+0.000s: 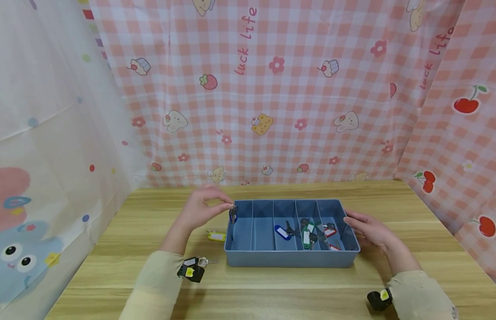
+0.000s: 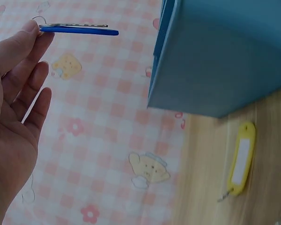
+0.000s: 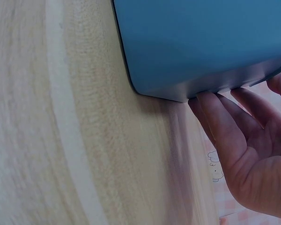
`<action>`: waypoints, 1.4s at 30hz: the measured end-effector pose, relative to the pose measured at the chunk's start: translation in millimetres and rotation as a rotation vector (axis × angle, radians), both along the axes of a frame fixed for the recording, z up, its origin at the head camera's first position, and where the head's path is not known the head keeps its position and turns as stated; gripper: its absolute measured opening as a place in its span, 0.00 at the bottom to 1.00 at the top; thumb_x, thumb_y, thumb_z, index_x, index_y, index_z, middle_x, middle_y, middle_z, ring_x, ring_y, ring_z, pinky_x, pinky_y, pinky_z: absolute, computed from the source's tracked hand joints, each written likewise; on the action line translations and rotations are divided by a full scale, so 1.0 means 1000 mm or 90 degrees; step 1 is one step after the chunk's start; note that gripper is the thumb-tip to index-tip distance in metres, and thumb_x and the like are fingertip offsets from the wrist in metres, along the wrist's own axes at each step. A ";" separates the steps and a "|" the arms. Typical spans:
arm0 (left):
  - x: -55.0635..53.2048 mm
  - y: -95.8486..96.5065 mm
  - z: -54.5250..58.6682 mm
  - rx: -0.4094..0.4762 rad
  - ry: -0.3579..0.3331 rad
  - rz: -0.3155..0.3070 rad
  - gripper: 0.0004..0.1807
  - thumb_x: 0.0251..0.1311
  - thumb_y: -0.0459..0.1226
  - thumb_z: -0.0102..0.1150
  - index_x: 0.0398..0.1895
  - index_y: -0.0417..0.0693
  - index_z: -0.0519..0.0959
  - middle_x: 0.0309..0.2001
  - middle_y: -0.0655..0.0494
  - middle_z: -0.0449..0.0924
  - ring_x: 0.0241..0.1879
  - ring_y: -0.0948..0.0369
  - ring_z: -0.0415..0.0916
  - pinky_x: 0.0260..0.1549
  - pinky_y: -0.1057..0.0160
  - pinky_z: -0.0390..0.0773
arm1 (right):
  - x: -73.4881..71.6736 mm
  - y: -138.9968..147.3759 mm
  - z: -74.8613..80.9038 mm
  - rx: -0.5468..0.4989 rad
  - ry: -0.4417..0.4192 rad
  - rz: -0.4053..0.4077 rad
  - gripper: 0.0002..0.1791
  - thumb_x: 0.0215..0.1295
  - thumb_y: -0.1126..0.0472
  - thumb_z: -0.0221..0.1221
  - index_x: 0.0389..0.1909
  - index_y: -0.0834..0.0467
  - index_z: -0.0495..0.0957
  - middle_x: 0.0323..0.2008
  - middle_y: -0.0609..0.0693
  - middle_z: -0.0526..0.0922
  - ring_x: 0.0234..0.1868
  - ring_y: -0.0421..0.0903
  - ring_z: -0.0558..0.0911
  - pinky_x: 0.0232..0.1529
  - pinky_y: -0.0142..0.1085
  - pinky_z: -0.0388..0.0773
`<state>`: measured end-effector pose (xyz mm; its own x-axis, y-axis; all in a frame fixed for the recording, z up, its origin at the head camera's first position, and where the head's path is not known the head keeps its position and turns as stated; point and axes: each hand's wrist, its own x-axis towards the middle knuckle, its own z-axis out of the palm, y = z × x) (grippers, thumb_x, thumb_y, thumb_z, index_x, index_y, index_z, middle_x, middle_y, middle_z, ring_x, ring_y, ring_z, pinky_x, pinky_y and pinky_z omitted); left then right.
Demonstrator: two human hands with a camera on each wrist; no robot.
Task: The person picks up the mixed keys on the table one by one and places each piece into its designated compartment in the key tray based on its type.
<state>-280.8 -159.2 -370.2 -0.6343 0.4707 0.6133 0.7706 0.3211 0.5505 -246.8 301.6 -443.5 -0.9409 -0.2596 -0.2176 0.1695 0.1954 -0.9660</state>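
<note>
Between thumb and index finger, my left hand [image 1: 203,205] pinches the ring of a key [image 1: 234,210] with a blue key tag [image 2: 79,31]. They hang over the leftmost compartment of a blue-grey divided box [image 1: 289,258]. My right hand [image 1: 369,229] holds the box's right end, its thumb at the rim and its fingers [image 3: 220,115] against the outer wall. A key with a blue tag [image 1: 282,232] lies in the middle compartment. Keys with green tags [image 1: 306,238] lie in the one right of it, and keys with red tags [image 1: 330,232] in the rightmost.
Left of the box, a yellow key tag [image 1: 216,236] lies on the wooden table [image 1: 271,293]. Near the left wrist are another tag [image 1: 190,262] and a key [image 1: 207,262], partly behind the wrist camera [image 1: 192,272]. A checked curtain [image 1: 248,98] hangs behind the table.
</note>
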 end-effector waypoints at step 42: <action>-0.001 0.088 -0.002 -0.068 -0.021 -0.145 0.02 0.58 0.33 0.70 0.34 0.47 0.89 0.32 0.63 0.84 0.38 0.61 0.75 0.40 0.60 0.77 | 0.002 -0.001 0.003 0.037 -0.012 -0.016 0.39 0.77 0.50 0.51 0.76 0.67 0.47 0.69 0.71 0.59 0.62 0.51 0.74 0.52 0.43 0.79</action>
<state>-281.7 -71.1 -372.5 -0.5229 0.6652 0.5330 0.8121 0.1989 0.5486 -245.1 300.1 -440.7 -0.9427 -0.2224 -0.2488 0.1926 0.2463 -0.9499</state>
